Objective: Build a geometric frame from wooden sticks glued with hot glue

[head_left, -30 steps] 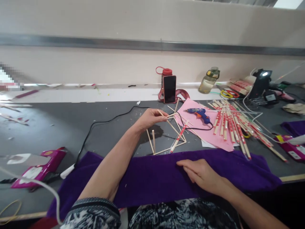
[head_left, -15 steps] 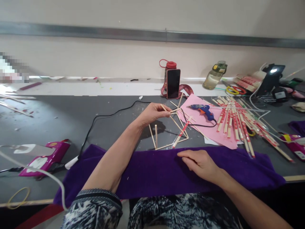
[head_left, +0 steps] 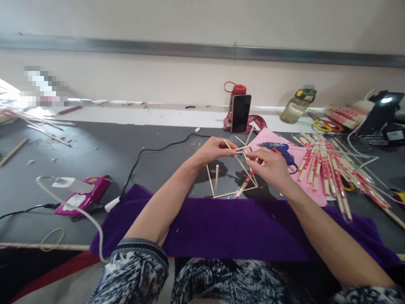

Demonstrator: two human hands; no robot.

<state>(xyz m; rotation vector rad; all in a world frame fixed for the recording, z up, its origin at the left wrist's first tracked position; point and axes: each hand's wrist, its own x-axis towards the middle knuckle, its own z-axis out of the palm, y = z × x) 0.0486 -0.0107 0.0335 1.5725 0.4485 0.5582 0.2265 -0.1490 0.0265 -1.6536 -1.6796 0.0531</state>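
Note:
My left hand is closed in a pinch on a thin wooden chopstick, which slants down to the right above the table. This stick is near the upper joint of a chopstick frame on the grey table. My right hand is beside that joint, its fingers curled and pressed together; whatever is between them is hidden. Behind it, a blue hot glue gun rests on pink paper. Chopsticks in a red and clear wrapper lie across the frame's base.
Many wrapped chopsticks fan out at the right. A phone leans on a red-capped bottle; a green water bottle stands farther right. A purple cloth covers the front edge. At left sit a magenta device and a black cord.
My right hand has moved up and forward from over the purple cloth to the frame's upper joint. My left hand keeps its pinch on the chopstick. The camera view has turned slightly left.

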